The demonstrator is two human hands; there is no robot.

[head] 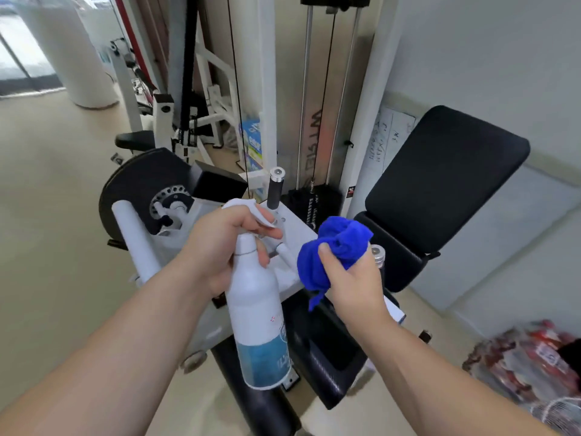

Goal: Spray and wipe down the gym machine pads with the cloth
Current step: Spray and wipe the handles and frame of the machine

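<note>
My left hand [220,247] grips the neck of a white spray bottle [257,313] with a blue label, one finger over the trigger, nozzle facing right. My right hand [352,275] holds a bunched blue cloth [330,247] just right of the nozzle. Beyond both hands stands the gym machine: a black back pad [446,177] tilted up at the right, a black seat pad [327,350] below my hands, and a black roller pad [251,401] at the bottom.
A black handle grip [275,190] with a metal cap rises behind the bottle. The weight stack frame [327,99] with cables stands at the back. A black cam disc [141,187] lies left. Red packaged goods [528,360] sit on the floor at right. A white wall runs along the right.
</note>
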